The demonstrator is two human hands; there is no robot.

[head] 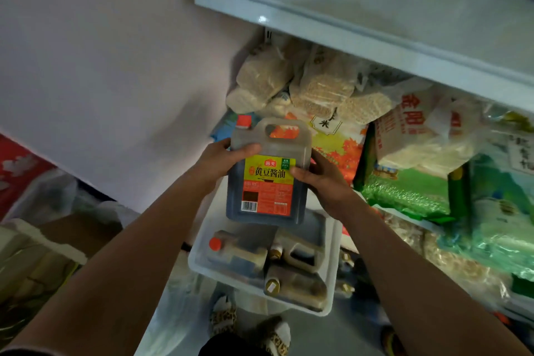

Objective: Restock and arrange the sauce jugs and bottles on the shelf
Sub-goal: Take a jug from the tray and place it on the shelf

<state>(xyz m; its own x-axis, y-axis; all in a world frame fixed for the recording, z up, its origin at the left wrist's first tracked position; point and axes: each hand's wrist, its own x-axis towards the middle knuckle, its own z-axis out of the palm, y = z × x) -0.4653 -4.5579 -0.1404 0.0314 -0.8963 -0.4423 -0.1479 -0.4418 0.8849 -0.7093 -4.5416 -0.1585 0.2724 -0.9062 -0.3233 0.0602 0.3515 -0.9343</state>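
Two bare hands hold one dark, square-shouldered plastic soy sauce jug with a yellow and red label (267, 179) between them, raised above a clear plastic bin (199, 264) that sits at its 6 o'clock; the left hand (221, 160) grasps the jug's upper corner at 9 o'clock, thumb curled over the front face; the right hand (320, 179) grips the opposite edge at 3 o'clock, thumb pressed on the label; the jug's long axis runs from 6 to 12 o'clock, its label facing the viewer, its red cap (243, 121) and built-in handle pointing to 12 o'clock; more dark jugs (239, 254) lie on their sides inside the bin; a pale grey metal shelf (361, 37) crosses overhead at 1 o'clock.
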